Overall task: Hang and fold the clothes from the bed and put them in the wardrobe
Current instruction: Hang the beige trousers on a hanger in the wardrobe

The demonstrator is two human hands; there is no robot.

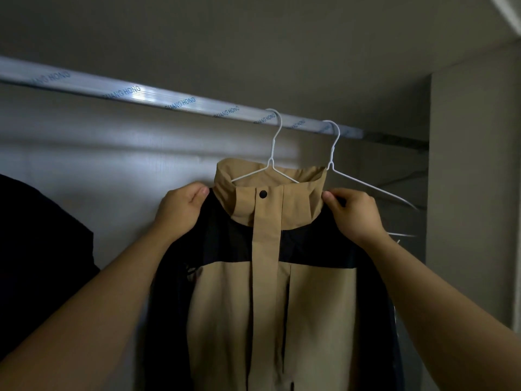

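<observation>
Here's the jacket [267, 292], dead centre and running down to 6 o'clock, inside the wardrobe and on a white wire hanger [273, 158]. The hanger's hook is over the silver rail [169, 101], which slants from 10 o'clock down to 2 o'clock with blue lettering along it.

It's a two-tone jacket. The tall stand-up collar [248, 176] is tan, and so are the chest panels and the long front flap [266, 249] closed down the middle. A dark band crosses the shoulders and upper chest, and the sleeves are dark too. One dark snap button [262, 194] sits at the throat, and a small pale mark shows on the chest at 8 o'clock, too dim to read.

The hands are apart, one on each shoulder. The left hand [180, 210], at 9 o'clock of the collar, has its fingers curled into the dark fabric. The right hand [352, 213], at 3 o'clock of the collar, pinches the other shoulder.

A second hanger [330, 163], bare, hangs on the rail just beside the first, at 2 o'clock. A dark garment [42, 249] fills the edge at 9 o'clock.
</observation>
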